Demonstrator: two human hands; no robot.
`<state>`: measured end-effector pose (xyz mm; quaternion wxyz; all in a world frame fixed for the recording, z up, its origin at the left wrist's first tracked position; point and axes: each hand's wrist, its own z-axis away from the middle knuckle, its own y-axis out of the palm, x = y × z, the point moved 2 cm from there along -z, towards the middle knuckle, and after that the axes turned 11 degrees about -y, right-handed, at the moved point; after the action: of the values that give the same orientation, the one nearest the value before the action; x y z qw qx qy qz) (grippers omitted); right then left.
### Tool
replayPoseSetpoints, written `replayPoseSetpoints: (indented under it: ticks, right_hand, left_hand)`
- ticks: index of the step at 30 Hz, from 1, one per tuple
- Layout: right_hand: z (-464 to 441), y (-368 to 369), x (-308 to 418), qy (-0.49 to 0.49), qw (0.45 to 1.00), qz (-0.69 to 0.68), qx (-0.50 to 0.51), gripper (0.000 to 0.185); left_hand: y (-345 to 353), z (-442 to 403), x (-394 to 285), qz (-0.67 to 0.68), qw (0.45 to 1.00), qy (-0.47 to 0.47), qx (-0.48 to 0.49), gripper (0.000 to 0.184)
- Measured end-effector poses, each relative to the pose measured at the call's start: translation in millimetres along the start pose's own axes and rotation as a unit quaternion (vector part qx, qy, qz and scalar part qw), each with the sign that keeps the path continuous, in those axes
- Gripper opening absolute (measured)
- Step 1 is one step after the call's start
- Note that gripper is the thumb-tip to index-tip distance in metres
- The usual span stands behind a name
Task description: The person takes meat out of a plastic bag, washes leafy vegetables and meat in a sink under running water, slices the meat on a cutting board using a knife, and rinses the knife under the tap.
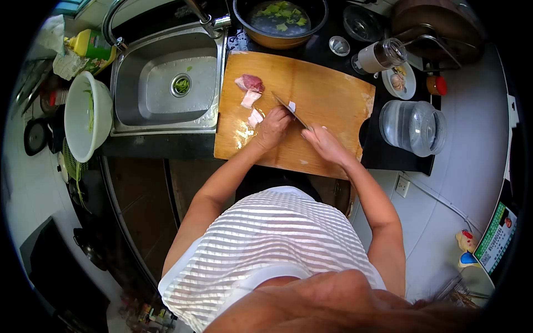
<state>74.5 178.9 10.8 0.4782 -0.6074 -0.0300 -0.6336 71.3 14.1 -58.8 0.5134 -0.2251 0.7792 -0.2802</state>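
Leftward of the right grip (324, 144), closed around a knife (295, 114), lie several meat pieces (251, 99).

One knife (298, 118) is counted in the right grip (325, 145), one chopping board (335, 83) beneath it, three larger raw meat pieces (253, 83) leftward.

Glare spots the cutting board (333, 100); fisheye distortion bends the dark-rimmed edges.

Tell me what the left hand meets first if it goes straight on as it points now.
The left hand would probably meet the knife blade first: it slants across just ahead, its handle end in the right hand. Whether blade and left hand touch is unclear.
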Motion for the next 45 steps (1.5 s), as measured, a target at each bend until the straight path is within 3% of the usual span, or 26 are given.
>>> replayPoseSetpoints:
  ticks: [2,6,7,8,11,12,16,20,22,26,27,28,31,33,36,37,40,42,44,45]
  right_hand:
    - [-1.4,-0.6,4.8,0.041,0.999,-0.017,0.020,0.029]
    - [41.3,7.5,-12.4,-0.033,0.997,0.011,-0.067,0.034]
    - [57.9,8.5,-16.0,0.072,0.989,-0.117,-0.059,0.031]
    - [72.9,11.3,-17.1,0.174,0.954,-0.240,-0.052,0.029]
    - [109.0,27.0,-16.0,0.219,0.829,-0.476,-0.197,0.028]
    - [116.8,34.9,-16.3,0.236,0.786,-0.520,-0.238,0.038]
    - [140.9,79.3,-40.2,0.187,0.653,-0.684,-0.264,0.054]
    - [138.1,101.7,-40.5,0.148,0.585,-0.745,-0.283,0.053]
    - [129.0,106.8,-33.9,0.155,0.598,-0.735,-0.279,0.054]
    - [96.9,117.8,-24.7,0.118,0.611,-0.748,-0.231,0.055]
    - [86.6,115.4,-17.5,0.151,0.610,-0.726,-0.280,0.055]
    - [78.4,114.7,-14.2,0.116,0.628,-0.724,-0.259,0.055]
    - [53.6,118.3,-11.2,0.154,0.596,-0.727,-0.304,0.055]
    - [40.3,128.8,-14.8,0.104,0.602,-0.756,-0.234,0.055]
    - [26.0,131.6,3.0,0.095,0.602,-0.763,-0.215,0.054]
    - [22.3,127.8,17.8,0.118,0.617,-0.738,-0.248,0.054]
    - [1.3,127.0,55.1,0.079,0.661,-0.725,-0.177,0.052]
    - [-34.6,130.5,83.2,0.070,0.697,-0.706,-0.103,0.043]
    - [-79.2,142.4,109.6,0.118,0.690,-0.712,-0.049,0.023]
    - [-99.6,145.6,126.9,0.108,0.722,-0.683,-0.019,0.042]
  left_hand:
    - [-2.5,1.2,-0.3,0.006,1.000,-0.001,0.013,0.018]
    - [-4.5,-0.2,0.5,0.003,1.000,0.020,0.009,0.020]
    - [-3.7,1.7,0.7,0.018,1.000,0.014,0.012,0.019]
    - [-2.8,1.0,0.7,0.032,0.999,0.009,0.013,0.019]
    - [-4.9,-0.3,-0.6,0.071,0.996,-0.043,0.018,0.025]
    - [-5.3,-2.8,-3.3,0.073,0.996,-0.041,0.021,0.025]
    - [-1.7,-24.7,-10.7,0.081,0.996,-0.045,-0.005,0.036]
    - [14.1,-22.1,-11.3,0.081,0.995,-0.004,0.056,0.037]
    - [15.7,-15.5,-14.4,0.092,0.991,-0.005,0.096,0.037]
    - [20.5,-14.7,-23.2,0.137,0.989,-0.050,0.039,0.044]
    - [18.5,-20.9,-24.9,0.134,0.988,-0.073,0.027,0.046]
    - [17.4,-25.2,-25.2,0.131,0.987,-0.096,0.015,0.048]
    - [24.7,-25.6,-23.5,0.071,0.996,-0.026,0.052,0.049]
    - [23.3,-24.7,-25.2,0.097,0.993,-0.026,0.068,0.049]
    - [23.9,-21.8,-20.8,0.134,0.988,-0.016,0.074,0.041]
    - [15.2,-22.3,-21.5,0.138,0.989,-0.012,0.057,0.039]
    - [-50.1,-28.5,-14.2,0.130,0.991,-0.001,0.013,0.031]
    - [-102.2,-28.8,13.7,0.119,0.989,-0.008,-0.088,0.021]
    - [-150.7,-19.0,54.4,0.080,0.985,-0.089,-0.127,0.016]
    - [-165.0,-11.1,86.1,0.046,0.980,-0.093,-0.168,0.017]
